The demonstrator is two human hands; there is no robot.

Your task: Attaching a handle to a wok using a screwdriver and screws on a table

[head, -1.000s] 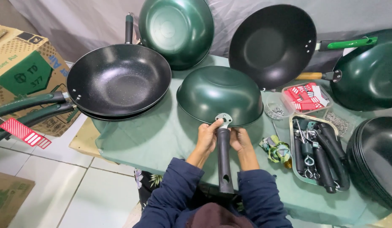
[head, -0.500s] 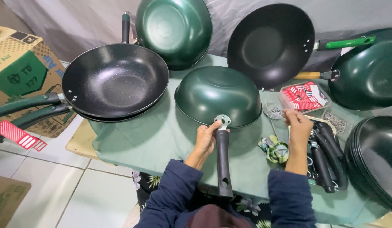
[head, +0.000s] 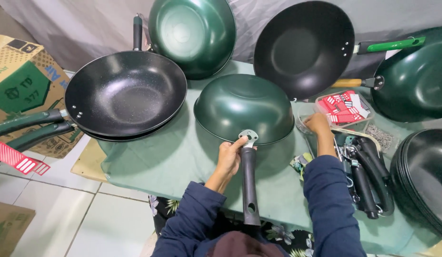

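A dark green wok (head: 243, 107) lies upside down on the green table cloth (head: 173, 162). Its black handle (head: 249, 185) points toward me, joined by a silver bracket (head: 249, 137). My left hand (head: 229, 154) grips the handle's top end, thumb on the bracket. My right hand (head: 317, 123) reaches right to a small clear container (head: 304, 124), fingers curled over it; whether it holds anything is hidden.
Two stacked black woks (head: 125, 93) lie left. A green wok (head: 192, 35) and a black one (head: 304, 47) lean at the back. A tray of black handles (head: 366, 171), a box of red tags (head: 343, 107), stacked pans (head: 423, 181) and a cardboard box (head: 18, 85) are around.
My right hand left the handle joint and moved right and away, over to the small clear container. My left hand stayed on the handle's top end.
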